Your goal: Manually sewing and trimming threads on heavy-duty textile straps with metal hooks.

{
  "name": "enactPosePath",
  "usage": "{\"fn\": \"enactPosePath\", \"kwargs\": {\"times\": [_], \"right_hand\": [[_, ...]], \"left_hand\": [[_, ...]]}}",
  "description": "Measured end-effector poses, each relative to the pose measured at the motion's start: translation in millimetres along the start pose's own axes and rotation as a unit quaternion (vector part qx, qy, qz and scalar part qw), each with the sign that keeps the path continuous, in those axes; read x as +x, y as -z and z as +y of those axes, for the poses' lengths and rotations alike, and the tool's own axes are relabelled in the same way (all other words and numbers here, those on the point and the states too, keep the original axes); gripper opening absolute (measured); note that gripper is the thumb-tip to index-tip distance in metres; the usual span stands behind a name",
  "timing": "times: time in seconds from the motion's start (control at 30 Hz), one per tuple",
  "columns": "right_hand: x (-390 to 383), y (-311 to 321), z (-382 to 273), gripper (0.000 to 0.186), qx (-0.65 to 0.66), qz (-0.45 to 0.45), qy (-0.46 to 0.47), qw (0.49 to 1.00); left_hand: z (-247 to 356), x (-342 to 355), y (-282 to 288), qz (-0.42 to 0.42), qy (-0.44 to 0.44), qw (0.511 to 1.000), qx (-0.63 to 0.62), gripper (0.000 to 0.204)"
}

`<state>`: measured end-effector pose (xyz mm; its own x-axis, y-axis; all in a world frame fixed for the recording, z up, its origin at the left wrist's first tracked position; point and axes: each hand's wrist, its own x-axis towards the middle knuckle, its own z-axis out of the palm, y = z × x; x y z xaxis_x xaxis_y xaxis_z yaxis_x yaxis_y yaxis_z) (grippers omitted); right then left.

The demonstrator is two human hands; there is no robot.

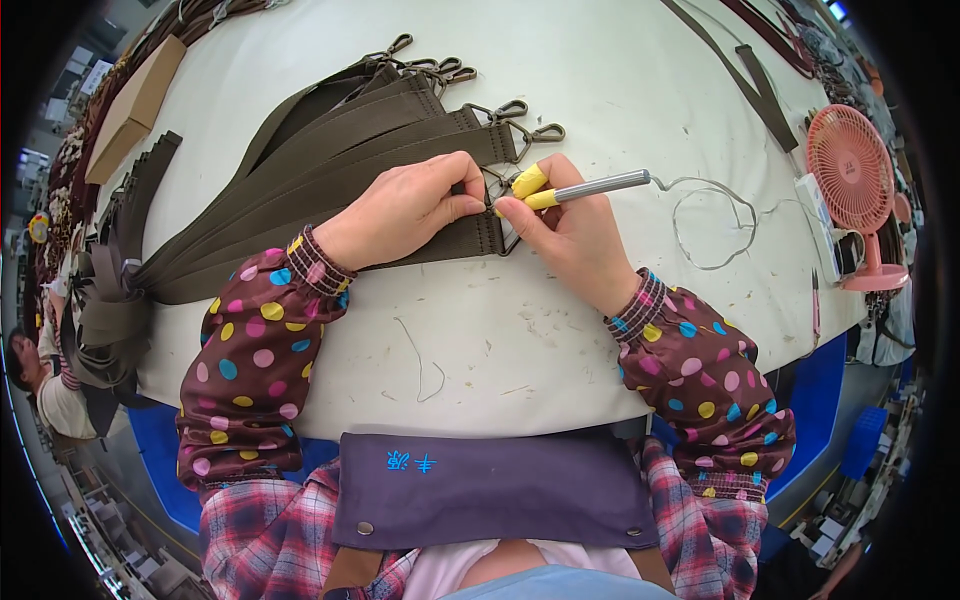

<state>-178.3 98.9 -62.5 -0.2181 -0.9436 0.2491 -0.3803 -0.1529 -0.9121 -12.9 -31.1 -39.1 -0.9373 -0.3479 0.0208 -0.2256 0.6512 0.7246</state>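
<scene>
Several olive-brown webbing straps [330, 165] with metal snap hooks [520, 110] lie fanned across a white table [500, 330]. My left hand [405, 210] presses down and pinches the end of the nearest strap [455, 240] beside its metal ring. My right hand [570, 235] holds a pen-like tool [590, 187] with a silver barrel and yellow grip, its tip at the strap end next to my left fingers. A thin grey cord [715, 215] runs from the tool's back end across the table.
A pink desk fan [850, 175] stands at the right edge. A cardboard box [135, 105] sits at the far left. More dark straps [765, 90] lie at the far right, and strap ends [115, 290] hang off the left edge. Another person [40, 385] is at lower left.
</scene>
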Motion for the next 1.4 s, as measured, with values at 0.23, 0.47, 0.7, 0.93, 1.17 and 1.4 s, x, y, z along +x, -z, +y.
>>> {"fn": "enactPosePath", "kwargs": {"times": [0.23,0.47,0.7,0.93,1.17,1.4], "right_hand": [[-1,0,-4,0.026,0.013,0.002,-0.016,1.000],[-1,0,-2,0.026,0.012,-0.003,-0.005,1.000],[0,-1,0,0.026,0.006,0.002,0.001,1.000],[0,0,-3,0.026,-0.003,-0.001,0.000,1.000],[-3,1,-9,0.023,0.030,-0.002,0.003,1.000],[-2,-1,-9,0.023,0.025,-0.015,0.003,1.000]], "left_hand": [[6,-4,-2,0.010,0.047,0.999,-0.022,0.010],[3,-6,-5,0.016,0.029,0.999,-0.025,0.008],[3,-5,-6,0.016,0.021,1.000,-0.008,0.008],[7,-6,-3,0.006,0.073,0.996,-0.043,0.009],[18,-22,3,-0.009,0.042,0.998,0.051,0.020],[12,-20,-2,0.018,0.052,0.997,0.057,0.012]]}}
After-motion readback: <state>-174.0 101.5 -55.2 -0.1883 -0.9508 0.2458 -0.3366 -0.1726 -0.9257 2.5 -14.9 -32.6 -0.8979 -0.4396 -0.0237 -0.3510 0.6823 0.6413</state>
